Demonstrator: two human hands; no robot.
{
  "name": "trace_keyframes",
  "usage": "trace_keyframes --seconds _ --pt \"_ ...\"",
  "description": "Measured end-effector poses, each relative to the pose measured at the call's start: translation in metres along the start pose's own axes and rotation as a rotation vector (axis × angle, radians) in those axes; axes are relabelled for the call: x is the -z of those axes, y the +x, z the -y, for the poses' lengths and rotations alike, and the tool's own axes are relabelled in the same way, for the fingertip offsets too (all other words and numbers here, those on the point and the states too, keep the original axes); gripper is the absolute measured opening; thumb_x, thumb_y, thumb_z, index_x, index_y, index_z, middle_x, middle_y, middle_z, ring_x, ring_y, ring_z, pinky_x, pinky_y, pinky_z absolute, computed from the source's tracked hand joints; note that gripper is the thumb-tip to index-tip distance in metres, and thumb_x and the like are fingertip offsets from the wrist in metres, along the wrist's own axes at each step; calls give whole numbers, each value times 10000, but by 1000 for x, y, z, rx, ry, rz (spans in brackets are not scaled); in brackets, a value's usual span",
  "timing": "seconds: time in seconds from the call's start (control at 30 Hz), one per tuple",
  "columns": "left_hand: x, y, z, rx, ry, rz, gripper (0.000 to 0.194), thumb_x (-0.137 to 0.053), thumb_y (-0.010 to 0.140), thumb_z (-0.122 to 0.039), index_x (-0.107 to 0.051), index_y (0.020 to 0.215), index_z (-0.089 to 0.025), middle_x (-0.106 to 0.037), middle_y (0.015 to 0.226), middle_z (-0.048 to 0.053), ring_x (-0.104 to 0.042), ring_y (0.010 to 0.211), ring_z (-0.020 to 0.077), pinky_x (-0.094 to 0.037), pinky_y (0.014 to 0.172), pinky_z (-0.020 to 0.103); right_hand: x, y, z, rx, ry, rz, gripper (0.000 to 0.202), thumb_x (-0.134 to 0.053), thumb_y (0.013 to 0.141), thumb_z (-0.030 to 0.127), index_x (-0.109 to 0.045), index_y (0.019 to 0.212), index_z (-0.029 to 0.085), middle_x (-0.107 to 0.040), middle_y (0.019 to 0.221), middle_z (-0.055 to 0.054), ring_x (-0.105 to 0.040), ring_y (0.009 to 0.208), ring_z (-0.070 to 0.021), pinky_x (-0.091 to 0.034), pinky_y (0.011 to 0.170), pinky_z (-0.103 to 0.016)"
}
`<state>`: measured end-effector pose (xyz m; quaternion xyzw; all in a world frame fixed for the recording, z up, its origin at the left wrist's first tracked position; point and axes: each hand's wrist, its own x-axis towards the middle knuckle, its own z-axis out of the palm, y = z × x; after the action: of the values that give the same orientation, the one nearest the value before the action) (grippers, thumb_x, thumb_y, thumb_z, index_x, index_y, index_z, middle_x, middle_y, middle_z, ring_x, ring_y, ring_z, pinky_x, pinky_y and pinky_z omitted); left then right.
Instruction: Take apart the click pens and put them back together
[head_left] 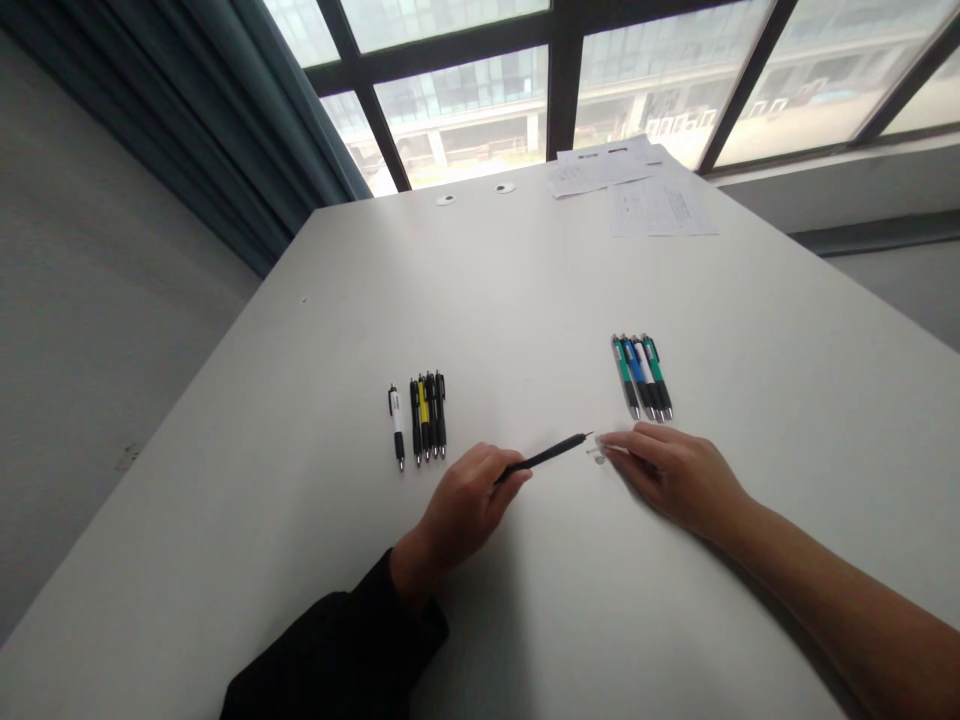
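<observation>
Pens lie at our left: one white pen (397,425), then a row of black and yellow pens (427,418). Our left hand (469,505) grips a black pen (551,453), thin tip pointing right. Next, we see small shiny parts (599,457), then green, blue and white pens (643,378). Our right hand (675,475) bends its fingertips at the parts; we cannot tell if they pinch anything.

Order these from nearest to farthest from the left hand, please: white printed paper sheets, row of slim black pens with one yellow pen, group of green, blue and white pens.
1. Row of black and yellow pens: just beyond the left hand.
2. Green, blue and white pens: right side.
3. Paper sheets: far end.
</observation>
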<state>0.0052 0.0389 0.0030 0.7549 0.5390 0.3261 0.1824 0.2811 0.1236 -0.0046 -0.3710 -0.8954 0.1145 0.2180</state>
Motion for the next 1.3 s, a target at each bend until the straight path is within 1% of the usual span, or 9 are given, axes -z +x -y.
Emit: trace_keyframes --seconds 0.1,0.17,0.3,0.43,0.53,0.77,0.97,1.13,1.3 --pt "4 1 7 -36 111 -32 105 -584 990 -239 -651 1005 -159 -677 910 58 -594 858 199 -487 775 311 -2 2 -1 13 -26 8 196 -552 992 285 -741 1004 232 -738 830 -23 -680 691 -192 -459 611 -295" --pt "4 1 10 -36 142 -41 109 -585 990 -234 -653 1025 -158 -678 929 64 -589 876 206 -490 784 322 -3 3 -3 3 0 7 180 -557 992 275 -729 998 223 -744 856 -25 -689 713 -192 -470 628 -297" --pt "3 0 11 -26 138 -37 102 -588 989 -229 -653 1030 -161 -676 925 58 -584 870 202 -496 781 323 0 1 -4 -22 145 -42 141 -555 998 234 -691 1008 196 -736 882 -37 -693 760 -171 -508 702 -277" --pt "2 -1 9 -39 109 -38 91 -595 986 -223 -650 1021 -160 -676 926 59 -583 866 198 -499 773 320 6 -3 -2 27 203 -98 107 -547 1000 193 -653 1020 190 -717 888 -54 -684 787 -170 -520 746 -275" --pt "3 0 6 -55 87 -45 93 -595 987 -225 -649 1030 -162 -678 937 63 -582 871 197 -502 778 319 11 -5 2 57 208 -111 97 -558 991 174 -639 1040 193 -695 866 -54 -674 750 -169 -516 701 -271" --pt "3 0 4 -82 67 -55 88 -606 981 -220 -650 1016 -152 -674 920 63 -583 864 193 -498 776 314 16 -7 5 81 186 -79 118 -546 992 187 -644 1056 203 -657 780 -31 -628 623 -151 -480 579 -263" --pt "2 -1 4 -118 81 -45 89 -611 976 -205 -644 1035 -145 -669 921 65 -578 866 191 -499 775 315 17 -7 7 121 160 -29 135 -526 1004 176 -631 1085 200 -657 788 -31 -614 614 -140 -464 572 -250" --pt "2 -1 2 -161 96 -30 106 -612 976 -196 -643 1065 -148 -677 923 70 -577 859 191 -509 760 319 17 -8 9 155 170 -19 133 -527 1003 179 -629 1086 199 -659 784 -29 -616 608 -142 -465 573 -253" --pt "3 -1 -1 -171 117 -62 99 -601 984 -207 -645 1058 -158 -681 913 74 -584 843 192 -519 742 326 16 -9 12 165 189 -13 136 -528 1000 184 -620 1094 217 -691 806 -38 -634 619 -155 -476 575 -267"
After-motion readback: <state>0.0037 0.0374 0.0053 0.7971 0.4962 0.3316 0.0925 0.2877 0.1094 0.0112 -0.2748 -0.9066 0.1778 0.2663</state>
